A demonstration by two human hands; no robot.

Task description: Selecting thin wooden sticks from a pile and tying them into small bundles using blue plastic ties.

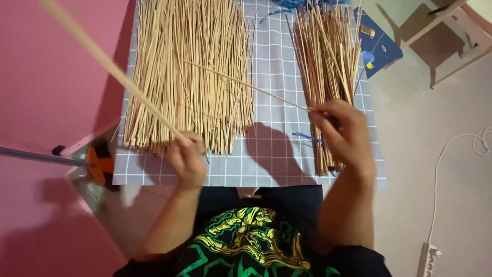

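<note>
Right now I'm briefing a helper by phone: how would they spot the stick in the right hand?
Find the grey checked cloth with two stick piles. Between them, one thin stick slants alone across bare cloth, its near end pinched in the right hand, unlike the piled ones.

Over a grey checked cloth, the left hand grips a thick pale stick slanting up-left, while the right hand pinches a thin stick between a wide stick pile and a narrower bundle.
</note>
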